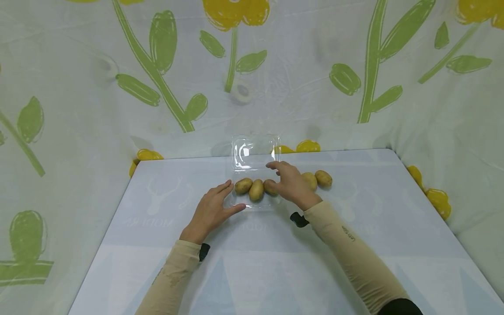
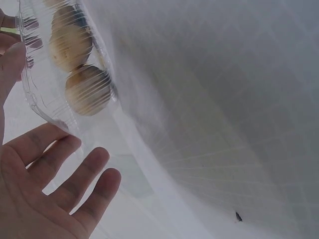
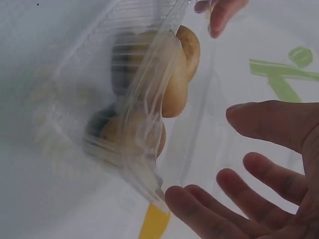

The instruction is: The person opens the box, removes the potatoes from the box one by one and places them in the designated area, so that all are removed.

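Note:
A clear plastic clamshell box (image 1: pixel 252 206) stands on the table with its lid (image 1: pixel 256 153) raised at the back. Three potatoes (image 1: pixel 257 190) lie side by side in its base. At the box's left side is my left hand (image 1: pixel 210 210), fingers extended and thumb apart; in the left wrist view, fingertips meet the rim. My right hand (image 1: pixel 293 183) reaches over the right side, partly hiding one potato (image 1: pixel 270 187). Its fingers (image 3: pixel 259 179) are spread with nothing held, one tip close to a box corner.
Two loose potatoes (image 1: pixel 323 178) sit on the table right of the box, one partly behind my right hand. The pale patterned table (image 1: pixel 157 258) ends just behind the box. A flower-printed curtain (image 1: pixel 295 87) hangs along the back and sides.

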Motion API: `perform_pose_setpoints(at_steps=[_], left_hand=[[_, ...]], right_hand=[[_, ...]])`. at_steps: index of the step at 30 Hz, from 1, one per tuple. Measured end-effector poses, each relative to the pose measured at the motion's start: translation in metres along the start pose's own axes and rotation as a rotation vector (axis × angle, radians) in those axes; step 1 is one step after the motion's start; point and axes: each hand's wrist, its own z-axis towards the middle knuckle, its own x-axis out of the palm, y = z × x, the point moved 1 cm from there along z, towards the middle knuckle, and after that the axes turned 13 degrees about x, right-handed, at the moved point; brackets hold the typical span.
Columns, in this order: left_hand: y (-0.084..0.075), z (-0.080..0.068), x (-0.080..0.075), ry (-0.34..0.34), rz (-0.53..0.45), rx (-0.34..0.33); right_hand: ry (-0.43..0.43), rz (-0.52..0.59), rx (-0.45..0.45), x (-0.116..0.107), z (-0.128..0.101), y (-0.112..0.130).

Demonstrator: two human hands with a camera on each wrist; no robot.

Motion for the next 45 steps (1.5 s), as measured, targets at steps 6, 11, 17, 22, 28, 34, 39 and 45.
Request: perform_pose_setpoints(at_steps=[6,11,17,22,28,34,39,45], left_hand=[[0.000,-0.001,0.000,-0.014,0.000,0.010],[-0.001,-0.001,0.000,-0.011,-0.003,0.008],[-0.001,-0.001,0.001,0.001,0.001,-0.004],[0.001,0.000,0.002,0.008,-0.002,-0.008],[0.001,0.000,0.003,0.007,-0.008,-0.008],[0.000,0.000,0.000,-0.004,0.004,0.004],[0.000,-0.001,0.000,-0.012,0.009,0.012],[0.001,-0.001,0.001,-0.012,0.007,0.013]], right_hand=[[0.021,-0.011,-0.006,0.010,0.004,0.003],[0.040,-0.054,0.003,0.018,0.005,0.004],[0.067,-0.084,0.020,0.025,0.006,0.005],[0.068,-0.110,0.014,0.029,0.006,0.007],[0.073,-0.198,0.027,0.033,0.007,0.007],[0.074,-0.237,0.019,0.034,0.007,0.008],[0.042,-0.242,-0.042,0.035,0.006,0.005],[0.004,-0.274,-0.117,0.038,0.005,0.001]])
